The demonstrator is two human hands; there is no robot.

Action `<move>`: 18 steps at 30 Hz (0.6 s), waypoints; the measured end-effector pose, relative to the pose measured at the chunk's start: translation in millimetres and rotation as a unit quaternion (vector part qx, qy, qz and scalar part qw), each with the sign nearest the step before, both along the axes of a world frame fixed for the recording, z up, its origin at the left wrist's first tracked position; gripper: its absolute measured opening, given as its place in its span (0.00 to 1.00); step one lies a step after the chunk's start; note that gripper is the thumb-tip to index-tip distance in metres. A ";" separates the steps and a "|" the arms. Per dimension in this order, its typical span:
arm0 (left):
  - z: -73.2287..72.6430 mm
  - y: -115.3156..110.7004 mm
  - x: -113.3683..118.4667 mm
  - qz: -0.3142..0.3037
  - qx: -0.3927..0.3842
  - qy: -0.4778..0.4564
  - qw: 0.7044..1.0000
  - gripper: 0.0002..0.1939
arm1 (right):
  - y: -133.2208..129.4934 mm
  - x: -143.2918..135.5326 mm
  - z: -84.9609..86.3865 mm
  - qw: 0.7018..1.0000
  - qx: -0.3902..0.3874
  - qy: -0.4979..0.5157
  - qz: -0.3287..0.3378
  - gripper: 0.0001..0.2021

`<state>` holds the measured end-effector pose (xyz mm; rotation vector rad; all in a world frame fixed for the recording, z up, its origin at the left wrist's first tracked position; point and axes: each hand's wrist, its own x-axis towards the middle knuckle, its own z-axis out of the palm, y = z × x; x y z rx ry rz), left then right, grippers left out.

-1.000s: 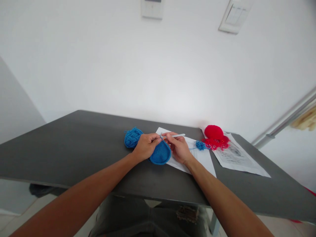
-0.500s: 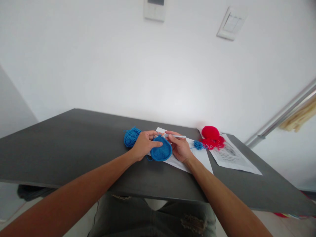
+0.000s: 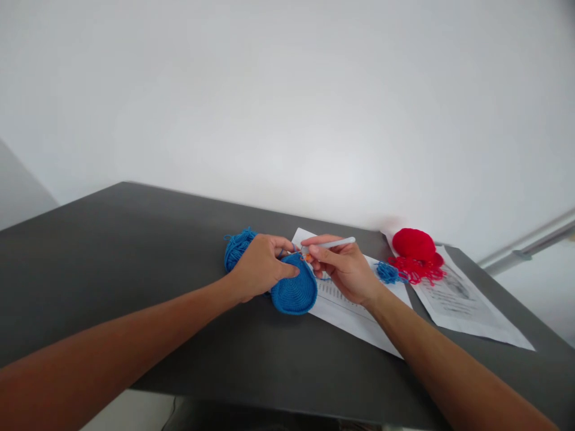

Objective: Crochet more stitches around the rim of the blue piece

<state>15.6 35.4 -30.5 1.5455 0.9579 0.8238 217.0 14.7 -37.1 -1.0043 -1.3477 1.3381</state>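
A round blue crochet piece (image 3: 294,290) hangs from my left hand (image 3: 260,266), its thumb pressed on the front near the upper edge. Blue yarn runs over the raised fingers of that hand. My right hand (image 3: 344,269) pinches a crochet hook (image 3: 335,242) with a pale handle, its tip close to the top edge of the piece. A small orange thing (image 3: 308,257) shows at that edge beside my right fingertips; I cannot make out what it is. Behind my left hand sits a ball of blue yarn (image 3: 238,245), partly covered by the hand.
Under my right hand lies a printed sheet (image 3: 354,317) on the dark table (image 3: 135,251). A small blue yarn tangle (image 3: 389,273) rests on it. Further right, a red yarn ball (image 3: 413,244) and loose red strands (image 3: 420,269) lie on another printed sheet (image 3: 480,314). A white wall (image 3: 287,120) stands behind.
The camera view has tilted and come closer to the table. My right hand has turned, and the hook's handle now points more upward. My left hand still grips the crochet piece.
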 end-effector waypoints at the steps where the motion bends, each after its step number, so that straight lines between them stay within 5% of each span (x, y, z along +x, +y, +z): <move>1: 0.0 2.5 -0.8 0.001 0.008 0.008 1.000 0.10 | 2.4 -2.4 5.1 1.000 -0.005 -0.006 0.001 0.10; 11: -8.2 9.0 -3.0 0.001 0.099 0.086 0.991 0.07 | 4.2 -17.9 13.1 0.995 -0.007 -0.064 -0.073 0.11; 18: -19.5 7.4 -7.3 -0.002 0.051 0.057 0.997 0.07 | 5.3 -18.7 4.3 0.997 -0.036 -0.046 -0.048 0.12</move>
